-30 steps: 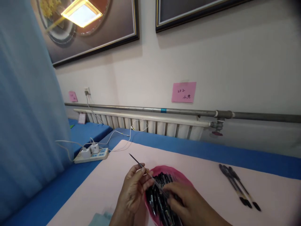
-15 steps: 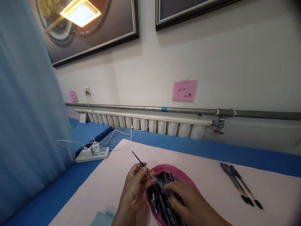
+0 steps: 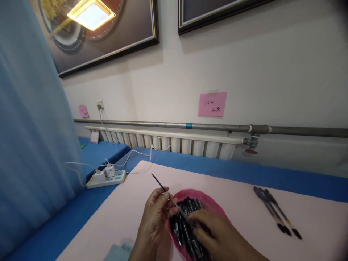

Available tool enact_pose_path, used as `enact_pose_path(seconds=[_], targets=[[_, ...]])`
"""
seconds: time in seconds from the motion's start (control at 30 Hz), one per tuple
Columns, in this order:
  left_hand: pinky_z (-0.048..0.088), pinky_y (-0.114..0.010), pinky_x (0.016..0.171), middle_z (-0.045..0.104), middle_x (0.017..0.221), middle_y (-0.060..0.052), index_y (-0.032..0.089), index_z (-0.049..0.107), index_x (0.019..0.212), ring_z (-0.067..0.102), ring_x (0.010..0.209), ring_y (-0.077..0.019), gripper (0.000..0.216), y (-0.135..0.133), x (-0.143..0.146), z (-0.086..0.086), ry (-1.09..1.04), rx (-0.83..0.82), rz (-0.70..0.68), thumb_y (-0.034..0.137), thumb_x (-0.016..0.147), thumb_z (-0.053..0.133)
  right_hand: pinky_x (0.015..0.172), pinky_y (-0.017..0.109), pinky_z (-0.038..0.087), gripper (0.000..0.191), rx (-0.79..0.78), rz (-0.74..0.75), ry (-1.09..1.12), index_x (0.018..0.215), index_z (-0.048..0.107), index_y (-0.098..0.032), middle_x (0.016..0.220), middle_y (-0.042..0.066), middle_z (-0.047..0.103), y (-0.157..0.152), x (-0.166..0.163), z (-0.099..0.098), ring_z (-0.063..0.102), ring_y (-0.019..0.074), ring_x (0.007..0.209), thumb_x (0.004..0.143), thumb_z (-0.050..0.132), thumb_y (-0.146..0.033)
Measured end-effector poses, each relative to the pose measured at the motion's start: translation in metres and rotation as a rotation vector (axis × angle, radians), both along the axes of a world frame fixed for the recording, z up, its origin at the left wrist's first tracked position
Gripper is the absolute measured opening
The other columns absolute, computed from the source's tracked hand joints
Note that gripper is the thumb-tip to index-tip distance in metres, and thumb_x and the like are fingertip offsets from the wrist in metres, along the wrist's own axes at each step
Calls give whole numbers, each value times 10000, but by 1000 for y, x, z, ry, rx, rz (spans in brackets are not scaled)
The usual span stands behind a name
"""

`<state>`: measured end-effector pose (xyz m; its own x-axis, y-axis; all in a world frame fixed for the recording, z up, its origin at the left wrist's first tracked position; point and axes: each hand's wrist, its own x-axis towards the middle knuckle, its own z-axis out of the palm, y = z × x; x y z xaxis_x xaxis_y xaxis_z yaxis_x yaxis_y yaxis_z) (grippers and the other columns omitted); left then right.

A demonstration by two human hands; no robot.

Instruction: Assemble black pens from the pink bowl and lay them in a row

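Note:
My left hand (image 3: pixel 157 210) pinches a slim pen (image 3: pixel 158 182) near its tan section. The dark, thin front part points up and left, ending in a light tip. The clear barrel (image 3: pixel 181 211) slants down to my right hand (image 3: pixel 210 226), whose closed thumb and forefinger grip the lower end. Both hands are above a pink bowl (image 3: pixel 210 202) filled with many black pens (image 3: pixel 187 230), partly hidden by my right hand. Whether the thin part is seated in the barrel, I cannot tell.
A few assembled-looking pens (image 3: pixel 277 212) lie on the pink sheet (image 3: pixel 244 203) at right. Light blue material (image 3: pixel 118 252) sits near the front edge. At left are a power strip (image 3: pixel 106 180) with white plugs, cables and a blue curtain (image 3: pixel 32 127). A radiator (image 3: pixel 174 145) runs behind.
The view has shifted very slightly. Both hands keep their grip on the pen, and its position is nearly the same.

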<state>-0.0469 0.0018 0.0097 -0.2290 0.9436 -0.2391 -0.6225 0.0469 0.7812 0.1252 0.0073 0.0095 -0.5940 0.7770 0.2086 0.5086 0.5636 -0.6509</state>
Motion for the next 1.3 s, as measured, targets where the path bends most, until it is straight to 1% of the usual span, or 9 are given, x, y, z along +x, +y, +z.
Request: enact_pose_path(seconds=[0.2,0.43,0.63,0.77,0.83,0.97,1.1,1.2,1.3], targets=[[524,-230,547,606,686,-14,143,540,926,649,651,-153,275,0,0,-1,1,-12,-12,169,696,688,671,277,431,261,-40,-17,-24,794,614,-224,789,3,651,0,-2,2,587,167,749,723,434,-48],[519,-230,551,608,676,-8,147,545,909,632,632,-136,275,-1,1,-1,28,15,-44,202,688,699,676,279,443,251,-85,-19,39,809,641,-235,787,8,663,-2,-2,5,598,175,745,731,460,-80],[508,-209,551,618,753,-41,125,598,855,601,670,-120,205,-8,3,0,130,78,-288,251,714,677,707,285,462,219,-133,-86,142,876,640,-237,842,6,670,-2,-5,12,610,173,780,763,479,-141],[505,-190,540,612,802,-55,106,635,867,598,693,-120,216,-10,11,-2,190,76,-438,256,717,677,614,266,458,117,-194,-158,208,829,603,-221,754,-8,643,-5,-8,17,594,155,674,791,492,-221],[506,-186,529,606,785,-48,106,633,842,592,658,-108,199,-10,13,-3,163,48,-470,250,713,682,592,261,453,87,-202,-166,238,802,582,-217,728,-12,634,-6,-9,19,584,150,648,798,503,-253],[545,-251,575,620,786,-51,131,579,762,622,689,-141,159,-7,4,-1,48,14,-345,258,728,669,562,255,447,98,-158,-194,279,809,567,-212,704,-15,615,-4,-6,20,560,141,611,805,505,-288],[566,-340,593,633,786,-56,159,550,840,655,749,-207,158,-3,-19,4,-4,6,-180,251,749,641,587,262,451,112,-92,-210,220,814,573,-209,727,-9,619,4,2,18,565,143,644,823,471,-257],[567,-342,595,618,731,-35,171,533,892,657,726,-200,169,-1,-26,4,-14,-1,-119,248,768,617,654,277,457,140,-17,-77,48,761,585,-204,767,4,621,6,5,14,571,151,713,816,462,-166],[565,-322,591,602,716,-18,178,523,934,647,691,-172,187,0,-25,3,-4,5,-94,250,780,601,759,308,455,207,74,110,-85,828,645,-218,892,32,627,1,2,7,567,174,850,784,486,-93]])
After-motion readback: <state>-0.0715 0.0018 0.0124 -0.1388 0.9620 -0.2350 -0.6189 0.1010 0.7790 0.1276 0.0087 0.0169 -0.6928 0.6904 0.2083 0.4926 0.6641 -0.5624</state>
